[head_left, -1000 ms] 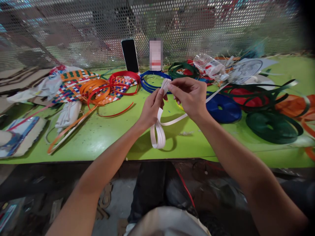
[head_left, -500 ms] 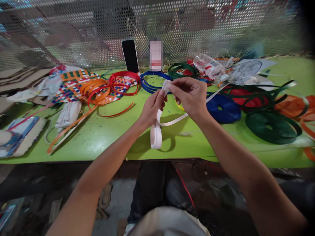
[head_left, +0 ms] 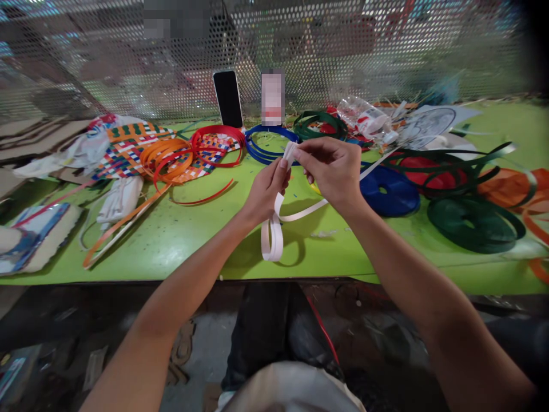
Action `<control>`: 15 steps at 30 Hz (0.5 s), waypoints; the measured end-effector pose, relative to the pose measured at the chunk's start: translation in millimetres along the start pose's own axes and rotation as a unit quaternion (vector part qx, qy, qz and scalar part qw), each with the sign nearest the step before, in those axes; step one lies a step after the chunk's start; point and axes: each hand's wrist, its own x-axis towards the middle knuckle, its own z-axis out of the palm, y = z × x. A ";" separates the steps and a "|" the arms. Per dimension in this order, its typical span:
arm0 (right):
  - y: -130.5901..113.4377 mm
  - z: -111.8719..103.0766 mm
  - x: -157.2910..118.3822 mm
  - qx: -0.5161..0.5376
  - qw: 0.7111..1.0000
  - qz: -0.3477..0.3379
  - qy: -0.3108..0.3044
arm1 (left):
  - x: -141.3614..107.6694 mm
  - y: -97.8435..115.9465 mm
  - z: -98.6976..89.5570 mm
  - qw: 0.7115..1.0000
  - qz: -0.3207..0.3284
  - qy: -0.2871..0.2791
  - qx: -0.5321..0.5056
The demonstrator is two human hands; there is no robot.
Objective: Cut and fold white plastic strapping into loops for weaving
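Note:
A looped bundle of white strip (head_left: pixel 277 240) hangs down from my left hand (head_left: pixel 268 191), whose thumb and fingers are closed round its upper part. My right hand (head_left: pixel 332 169) pinches the top end of the same white strip, its fingertips close to my left thumb. One length of the strip curves out below my hands and passes behind my right wrist. Past my hands lies a coil of blue strip (head_left: pixel 261 154), and a flat blue roll (head_left: pixel 388 191) is right of my right wrist.
On the green table (head_left: pixel 150 246) are orange coils (head_left: pixel 165 157), a red coil (head_left: pixel 206 137), woven multicoloured pieces (head_left: pixel 118 157), green rolls (head_left: pixel 476 223) and a plastic bottle (head_left: pixel 364 114). Two phones, one dark (head_left: pixel 229 98), one lit (head_left: pixel 272 98), lean against a perforated screen (head_left: pixel 180 63).
The hanging white loop has turned slightly and its opening shows wider. Both hands keep nearly the same place and grip.

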 end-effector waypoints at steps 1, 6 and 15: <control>0.2 0.1 0.0 -0.002 1.000 0.000 0.001 | -0.2 -0.8 0.2 1.000 0.004 0.003 0.007; 0.7 0.8 -0.3 -0.009 1.000 -0.003 0.006 | -0.6 -4.1 0.6 1.000 0.019 0.011 0.022; -0.2 -0.2 0.3 -0.011 1.000 -0.007 -0.003 | -0.8 -4.9 1.0 0.999 0.033 0.004 0.012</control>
